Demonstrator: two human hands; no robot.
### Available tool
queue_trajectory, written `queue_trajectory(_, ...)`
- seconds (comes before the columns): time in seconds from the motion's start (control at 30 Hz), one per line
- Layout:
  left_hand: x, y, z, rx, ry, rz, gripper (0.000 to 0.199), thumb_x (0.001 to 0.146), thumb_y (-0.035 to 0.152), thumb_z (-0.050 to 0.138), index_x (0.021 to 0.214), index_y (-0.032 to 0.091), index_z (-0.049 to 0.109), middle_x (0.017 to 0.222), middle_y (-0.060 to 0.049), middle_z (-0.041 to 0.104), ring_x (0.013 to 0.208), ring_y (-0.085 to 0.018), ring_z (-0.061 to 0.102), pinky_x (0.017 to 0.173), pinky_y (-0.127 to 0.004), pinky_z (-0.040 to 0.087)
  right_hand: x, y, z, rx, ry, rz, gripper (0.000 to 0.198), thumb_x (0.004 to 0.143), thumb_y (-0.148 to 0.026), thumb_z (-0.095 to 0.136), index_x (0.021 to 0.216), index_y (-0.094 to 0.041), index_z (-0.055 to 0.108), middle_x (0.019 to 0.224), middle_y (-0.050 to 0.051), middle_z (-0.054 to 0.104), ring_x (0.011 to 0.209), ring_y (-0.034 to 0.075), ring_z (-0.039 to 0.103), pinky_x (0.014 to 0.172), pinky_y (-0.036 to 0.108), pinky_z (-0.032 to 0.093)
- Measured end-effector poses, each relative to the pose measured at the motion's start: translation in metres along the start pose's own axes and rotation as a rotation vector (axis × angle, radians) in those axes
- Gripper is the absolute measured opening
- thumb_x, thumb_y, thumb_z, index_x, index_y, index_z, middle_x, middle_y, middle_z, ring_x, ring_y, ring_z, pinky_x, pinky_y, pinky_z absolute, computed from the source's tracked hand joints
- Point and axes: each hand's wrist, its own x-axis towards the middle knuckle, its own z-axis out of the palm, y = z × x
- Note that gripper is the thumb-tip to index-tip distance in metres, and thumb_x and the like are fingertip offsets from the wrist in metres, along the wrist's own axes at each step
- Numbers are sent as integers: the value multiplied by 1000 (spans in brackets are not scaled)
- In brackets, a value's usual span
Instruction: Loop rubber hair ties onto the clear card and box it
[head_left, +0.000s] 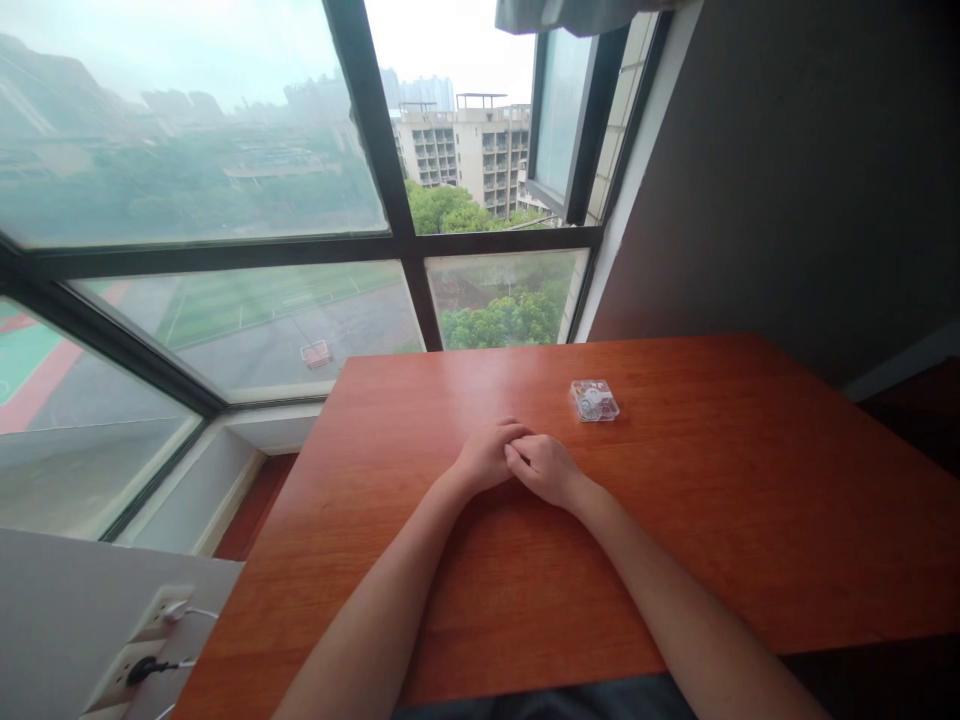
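Both my hands rest together on the brown wooden table (pixel 720 480), near its middle. My left hand (pixel 486 458) is closed, its fingers folded against the other hand. My right hand (pixel 551 470) is closed too, its fingers overlapping the left ones where the two meet. No object shows between them, though the inner sides of the fingers are hidden. Just beyond my right hand, a little to the right, lies a small clear plastic box (pixel 595 401). It looks closed, and small parts show inside, too small to name.
Large windows with a dark frame (pixel 409 243) stand behind and left of the table. One window pane (pixel 562 115) is swung outward. At the lower left, wall sockets (pixel 154 615) hold plugs with cords. A dark wall (pixel 787 170) rises on the right.
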Motion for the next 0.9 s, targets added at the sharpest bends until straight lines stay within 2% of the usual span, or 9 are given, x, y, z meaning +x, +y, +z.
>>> queue_trajectory(0.9,0,-1,-1,-6,-11,11,35,67,13,54,98,15,69,93,-7,64,80,-17,61,73,-26,48,0,-2,-3,9,-7,4,36,93,-30,41,64,-18,58,63,2,61,57,12,49,57,25,28)
